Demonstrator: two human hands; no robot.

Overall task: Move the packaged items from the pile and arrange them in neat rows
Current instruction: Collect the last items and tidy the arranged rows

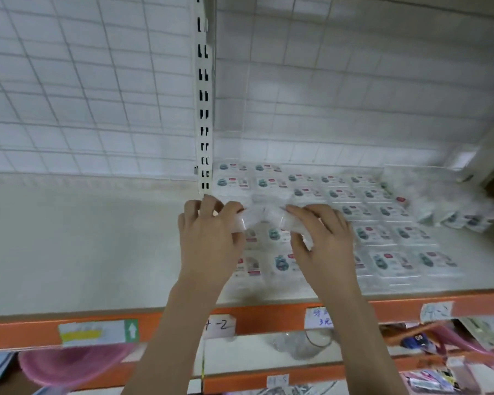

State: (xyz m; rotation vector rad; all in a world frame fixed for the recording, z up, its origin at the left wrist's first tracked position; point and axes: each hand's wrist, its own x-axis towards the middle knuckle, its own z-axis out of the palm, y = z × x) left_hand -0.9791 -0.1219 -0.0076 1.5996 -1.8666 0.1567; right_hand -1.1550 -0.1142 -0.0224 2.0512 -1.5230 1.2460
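Head view is showing you working at a pale shelf board (pixel 97 252) with an orange front rail (pixel 268 317), where flat clear-plastic packets with teal and red printed cards (pixel 382 235) are already lying in neat rows across the right half. Your left hand (pixel 208 238) and right hand (pixel 320 238) are both gripping a small bundle of clear plastic packets (pixel 264 216), fingers curled round its two ends, holding it just above the rows near the white slotted upright post (pixel 203 109). How many packets are in the bundle is blurred, so you cannot count them from here.

A loose pile of the same white and clear packets (pixel 451 206) is sitting at the far right of the shelf, just beside the last row, so the job looks partly done.

You are apparently in the placing step: separating or squaring the bundle before laying it down. The next move is likely calling for peeling off one packet and setting it card-up in the gap on the left side, edges lined up with its neighbours.
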